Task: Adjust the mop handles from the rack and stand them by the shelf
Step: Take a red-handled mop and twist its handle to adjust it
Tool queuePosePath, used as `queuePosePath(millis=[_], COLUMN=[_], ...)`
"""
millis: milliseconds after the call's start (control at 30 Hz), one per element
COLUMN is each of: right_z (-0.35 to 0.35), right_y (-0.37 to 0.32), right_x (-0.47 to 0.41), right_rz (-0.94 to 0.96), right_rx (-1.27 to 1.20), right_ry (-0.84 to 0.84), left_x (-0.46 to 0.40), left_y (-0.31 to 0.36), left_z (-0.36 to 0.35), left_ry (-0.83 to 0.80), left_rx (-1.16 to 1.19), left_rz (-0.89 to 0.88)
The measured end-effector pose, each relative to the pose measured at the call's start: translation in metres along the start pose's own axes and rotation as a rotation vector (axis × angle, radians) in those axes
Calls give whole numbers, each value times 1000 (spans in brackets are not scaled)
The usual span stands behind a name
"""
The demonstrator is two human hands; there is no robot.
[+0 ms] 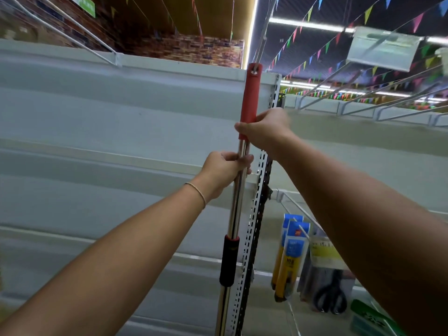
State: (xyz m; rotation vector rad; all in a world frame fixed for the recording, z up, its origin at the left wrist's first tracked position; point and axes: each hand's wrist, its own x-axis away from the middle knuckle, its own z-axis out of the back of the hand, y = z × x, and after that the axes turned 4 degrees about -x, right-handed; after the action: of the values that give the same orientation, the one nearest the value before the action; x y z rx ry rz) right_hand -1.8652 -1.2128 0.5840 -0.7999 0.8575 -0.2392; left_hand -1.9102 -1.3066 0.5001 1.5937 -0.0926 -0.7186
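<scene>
Nearest, at lower right: packaged yellow-handled cutters [283, 267] and black scissors [331, 298] hung on a wire peg. Left hand [223, 172], thin band at the wrist, wrapped round the chrome tube of the mop handle [236, 202], fingers curled across the front of the tube. Black collar [229, 260] on the tube well below that hand. Right hand [264, 132] higher up, clasped on the lower end of the red grip [251, 98], thumb in front. Handle held near upright, just beside the perforated shelf upright [252, 238], red tip level with the shelf top. Contact between handle and upright not determinable. Behind: pale grey shelf back panels [109, 117]. Farthest: wire rack arms [363, 103] and coloured bunting [315, 54] under the ceiling.
</scene>
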Motion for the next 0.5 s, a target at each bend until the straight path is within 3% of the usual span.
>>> queuePosePath(millis=[500], right_z=[-19], right_y=[23], right_x=[-54], right_rz=[-43], right_rx=[46], right_ry=[-44], left_x=[-54], left_y=[-16], left_z=[-13], left_ry=[69], left_rx=[-39], left_rz=[44])
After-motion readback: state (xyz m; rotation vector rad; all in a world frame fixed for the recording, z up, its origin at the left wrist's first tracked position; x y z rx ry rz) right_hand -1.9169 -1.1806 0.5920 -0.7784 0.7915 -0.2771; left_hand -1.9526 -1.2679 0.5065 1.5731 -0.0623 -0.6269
